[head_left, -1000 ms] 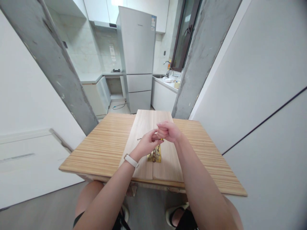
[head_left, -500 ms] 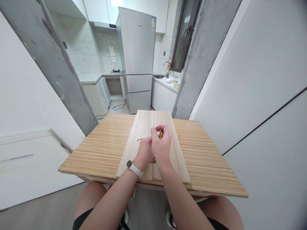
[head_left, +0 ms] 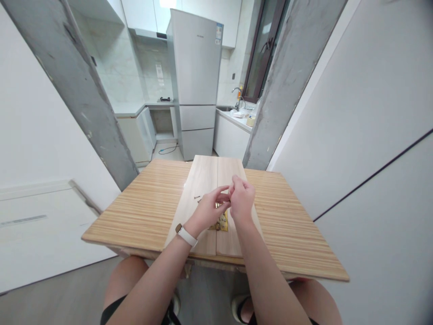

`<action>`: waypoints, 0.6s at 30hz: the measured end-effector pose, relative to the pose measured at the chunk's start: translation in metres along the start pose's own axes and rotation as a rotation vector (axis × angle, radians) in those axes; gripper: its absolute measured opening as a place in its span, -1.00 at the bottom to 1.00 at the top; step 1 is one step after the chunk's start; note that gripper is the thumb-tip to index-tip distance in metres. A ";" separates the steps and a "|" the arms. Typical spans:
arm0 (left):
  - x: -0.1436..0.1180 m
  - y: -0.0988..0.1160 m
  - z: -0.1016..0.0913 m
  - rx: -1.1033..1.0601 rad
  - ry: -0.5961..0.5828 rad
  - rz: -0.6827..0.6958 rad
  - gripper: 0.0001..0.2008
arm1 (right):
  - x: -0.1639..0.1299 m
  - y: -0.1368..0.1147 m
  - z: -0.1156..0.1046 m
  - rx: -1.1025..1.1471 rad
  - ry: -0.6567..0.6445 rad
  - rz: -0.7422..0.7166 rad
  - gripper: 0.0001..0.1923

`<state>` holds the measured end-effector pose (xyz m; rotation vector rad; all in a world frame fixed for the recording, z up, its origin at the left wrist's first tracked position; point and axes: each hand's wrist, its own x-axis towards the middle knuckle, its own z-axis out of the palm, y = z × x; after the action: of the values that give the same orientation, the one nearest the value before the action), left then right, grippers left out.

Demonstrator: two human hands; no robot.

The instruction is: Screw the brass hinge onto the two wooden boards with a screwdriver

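Between the fingertips, left hand (head_left: 209, 208) and right hand (head_left: 242, 201) meet, fingers curled; whether they pinch anything cannot be told. Directly beneath sits a brass hinge (head_left: 221, 222) across two boards (head_left: 203, 180). Left of the fingers lie loose screws (head_left: 197, 197) on the table (head_left: 145, 203).
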<state>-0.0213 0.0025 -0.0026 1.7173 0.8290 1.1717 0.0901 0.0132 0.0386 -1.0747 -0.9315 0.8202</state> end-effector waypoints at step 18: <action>0.005 0.000 0.010 0.079 0.057 0.041 -0.67 | -0.006 -0.018 -0.010 -0.095 -0.201 -0.204 -0.80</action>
<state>-0.0102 0.0044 -0.0027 1.7798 0.8891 1.2349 0.0982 -0.0008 0.0524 -0.9720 -1.2387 0.7289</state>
